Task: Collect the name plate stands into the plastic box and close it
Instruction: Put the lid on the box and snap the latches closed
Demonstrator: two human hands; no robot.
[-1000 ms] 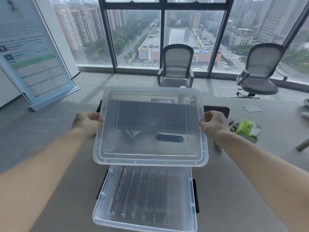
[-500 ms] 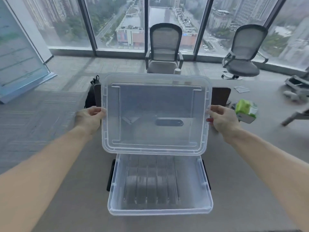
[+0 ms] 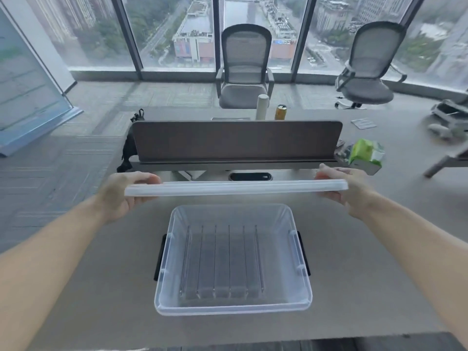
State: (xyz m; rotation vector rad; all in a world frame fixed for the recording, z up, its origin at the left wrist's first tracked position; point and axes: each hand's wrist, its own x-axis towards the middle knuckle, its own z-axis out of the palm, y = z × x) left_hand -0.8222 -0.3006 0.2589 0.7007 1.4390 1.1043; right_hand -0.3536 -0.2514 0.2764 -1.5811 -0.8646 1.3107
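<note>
From the head view, both hands grip the lid (image 3: 235, 187), left hand (image 3: 121, 192) and right hand (image 3: 347, 190) at its ends, level above and beyond the open box (image 3: 233, 309) on the desk (image 3: 367, 287). The stands (image 3: 222, 259) already lie inside. This looks like the closing step: bring the lid nearer, square it over the rim, press down.

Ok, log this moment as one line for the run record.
stage: closing | lid: held level above box, not seated | left hand: lid's left end | right hand: right end | plastic box: open, stands inside
</note>
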